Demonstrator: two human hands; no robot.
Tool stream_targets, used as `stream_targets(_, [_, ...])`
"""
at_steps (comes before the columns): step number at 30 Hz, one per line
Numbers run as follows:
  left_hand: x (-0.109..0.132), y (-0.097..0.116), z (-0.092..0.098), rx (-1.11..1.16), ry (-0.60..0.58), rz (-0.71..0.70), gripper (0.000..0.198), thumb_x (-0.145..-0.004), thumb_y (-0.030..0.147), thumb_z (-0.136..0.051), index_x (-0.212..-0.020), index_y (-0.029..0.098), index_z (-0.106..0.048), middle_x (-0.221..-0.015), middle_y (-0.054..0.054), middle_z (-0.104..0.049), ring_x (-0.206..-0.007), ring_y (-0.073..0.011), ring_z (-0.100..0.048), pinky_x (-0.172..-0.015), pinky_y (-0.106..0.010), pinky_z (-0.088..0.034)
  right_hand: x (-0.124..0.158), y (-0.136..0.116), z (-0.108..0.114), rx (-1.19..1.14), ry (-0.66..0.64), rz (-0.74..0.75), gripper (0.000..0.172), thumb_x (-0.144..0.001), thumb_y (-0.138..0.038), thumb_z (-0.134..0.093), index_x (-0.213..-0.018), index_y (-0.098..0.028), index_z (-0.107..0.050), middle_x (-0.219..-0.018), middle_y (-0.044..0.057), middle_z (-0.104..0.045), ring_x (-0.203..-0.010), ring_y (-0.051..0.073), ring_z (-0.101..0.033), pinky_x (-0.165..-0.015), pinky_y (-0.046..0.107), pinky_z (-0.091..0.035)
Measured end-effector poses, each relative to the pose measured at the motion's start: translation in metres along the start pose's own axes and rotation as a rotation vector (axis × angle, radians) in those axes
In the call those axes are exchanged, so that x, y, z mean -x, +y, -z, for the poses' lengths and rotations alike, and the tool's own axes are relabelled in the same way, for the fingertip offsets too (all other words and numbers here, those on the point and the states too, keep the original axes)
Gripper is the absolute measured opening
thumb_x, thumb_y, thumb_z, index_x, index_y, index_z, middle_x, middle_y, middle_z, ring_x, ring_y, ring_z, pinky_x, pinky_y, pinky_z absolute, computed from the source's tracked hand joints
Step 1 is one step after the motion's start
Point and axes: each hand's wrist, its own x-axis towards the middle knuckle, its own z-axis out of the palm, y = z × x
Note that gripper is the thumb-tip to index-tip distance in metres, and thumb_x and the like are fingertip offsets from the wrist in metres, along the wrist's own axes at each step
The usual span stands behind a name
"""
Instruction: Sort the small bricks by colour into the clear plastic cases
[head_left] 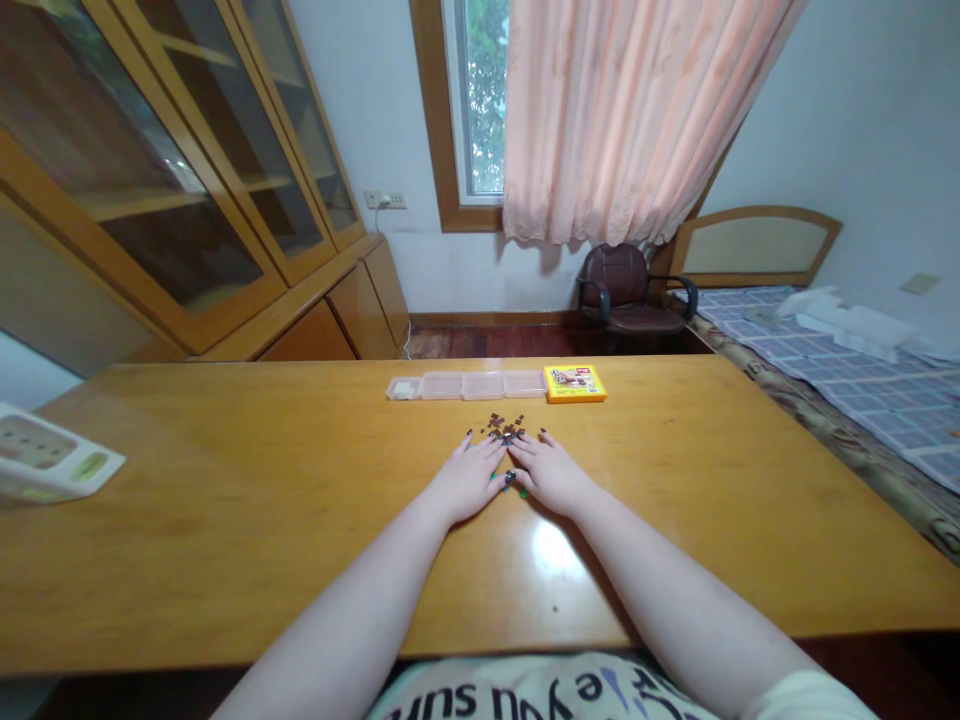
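Observation:
My left hand (471,483) lies palm down on the wooden table (262,470), its fingers stretched forward. Mirroring it, my right hand (553,474) also rests flat, and the two thumbs meet in the middle. At the fingertips of both hands is a loose pile of small dark brown pieces (496,421); some are partly covered by the fingers. A green piece (523,493) shows under my right hand, and other bits near the thumbs are too small to make out. Neither hand grips anything.
Beyond the pile stands a row of clear plastic trays (483,386), with a yellow box (574,384) at its right end. A white object with an oval panel (52,455) is at the table's left. Behind are a glass cabinet (187,200), a chair (622,290) and a bed (847,350).

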Motion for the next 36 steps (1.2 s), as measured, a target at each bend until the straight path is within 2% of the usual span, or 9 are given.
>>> stream_targets(4, [-0.005,-0.005,-0.008,0.012,0.020,0.019,0.057,-0.092,0.052,-0.029,-0.139,0.020,-0.039,-0.144,-0.010,-0.039,-0.135,-0.0225,-0.033,-0.113,-0.046,-0.019,-0.005,0.003,-0.003,-0.007,0.010,-0.016,0.051,-0.092,-0.039,-0.041,-0.137,-0.016,-0.042,-0.142,0.012,-0.042,-0.132,0.024,-0.035,-0.112,0.048,-0.016])
stream_targets(7, [-0.009,-0.007,-0.011,0.009,0.020,0.025,0.061,-0.092,0.054,-0.028,-0.140,0.018,-0.037,-0.146,-0.011,-0.036,-0.136,-0.0229,-0.031,-0.114,-0.046,-0.017,-0.008,0.005,-0.007,-0.008,0.012,-0.014,0.053,-0.092,-0.042,-0.039,-0.139,-0.016,-0.040,-0.143,0.012,-0.040,-0.134,0.024,-0.033,-0.112,0.050,-0.011])
stream_targets(14, [-0.007,-0.005,0.000,-0.021,0.041,0.088,0.061,-0.092,0.050,-0.030,-0.143,0.016,-0.030,-0.150,-0.012,-0.026,-0.139,-0.0238,-0.023,-0.114,-0.050,-0.012,-0.008,0.011,-0.005,-0.002,0.010,-0.066,0.057,-0.093,-0.047,-0.035,-0.143,-0.019,-0.032,-0.149,0.012,-0.029,-0.138,0.026,-0.023,-0.110,0.057,-0.007])
stream_targets(17, [0.000,-0.003,0.000,-0.080,0.061,0.183,0.064,-0.090,0.047,-0.036,-0.142,0.010,-0.031,-0.149,-0.017,-0.027,-0.139,-0.0274,-0.022,-0.113,-0.051,-0.013,-0.001,0.011,0.000,0.032,0.013,-0.122,0.058,-0.092,-0.048,-0.036,-0.143,-0.021,-0.032,-0.149,0.013,-0.028,-0.138,0.028,-0.022,-0.109,0.059,-0.007])
stream_targets(21, [0.003,0.001,-0.007,-0.132,0.053,0.266,0.074,-0.086,0.057,-0.039,-0.140,0.006,-0.035,-0.146,-0.022,-0.029,-0.138,-0.0343,-0.022,-0.111,-0.057,-0.012,0.005,0.006,0.002,0.085,-0.015,-0.131,0.060,-0.090,-0.053,-0.037,-0.141,-0.021,-0.036,-0.148,0.016,-0.029,-0.137,0.032,-0.022,-0.108,0.060,-0.007])
stream_targets(26, [-0.006,0.001,-0.008,-0.104,0.025,0.252,0.074,-0.088,0.059,-0.031,-0.138,0.004,-0.037,-0.145,-0.022,-0.032,-0.137,-0.0303,-0.025,-0.113,-0.051,-0.014,-0.003,0.006,-0.002,0.103,-0.043,-0.135,0.059,-0.092,-0.055,-0.030,-0.141,-0.022,-0.036,-0.148,0.014,-0.030,-0.137,0.034,-0.021,-0.107,0.062,-0.008])
stream_targets(30, [-0.010,-0.001,-0.008,-0.056,0.034,0.219,0.069,-0.090,0.054,-0.032,-0.140,0.007,-0.035,-0.146,-0.019,-0.032,-0.138,-0.0284,-0.024,-0.113,-0.052,-0.012,-0.008,0.009,-0.003,0.099,-0.051,-0.144,0.060,-0.092,-0.054,-0.030,-0.143,-0.022,-0.033,-0.149,0.012,-0.029,-0.138,0.032,-0.019,-0.108,0.062,-0.007])
stream_targets(33, [-0.010,-0.010,-0.009,0.006,0.133,0.292,0.064,-0.090,0.044,-0.036,-0.142,0.007,-0.030,-0.148,-0.018,-0.029,-0.138,-0.0289,-0.023,-0.113,-0.054,-0.011,-0.007,0.005,-0.003,0.107,-0.009,-0.154,0.062,-0.091,-0.054,-0.033,-0.144,-0.021,-0.029,-0.150,0.012,-0.026,-0.139,0.031,-0.017,-0.108,0.061,-0.006])
stream_targets(36, [-0.008,-0.029,-0.011,0.118,0.339,0.440,0.059,-0.091,0.038,-0.032,-0.141,0.007,-0.031,-0.146,-0.020,-0.033,-0.136,-0.0297,-0.028,-0.112,-0.055,-0.015,-0.008,-0.004,-0.005,0.109,0.034,-0.132,0.064,-0.091,-0.054,-0.036,-0.144,-0.020,-0.028,-0.151,0.013,-0.023,-0.139,0.030,-0.017,-0.110,0.058,-0.006])
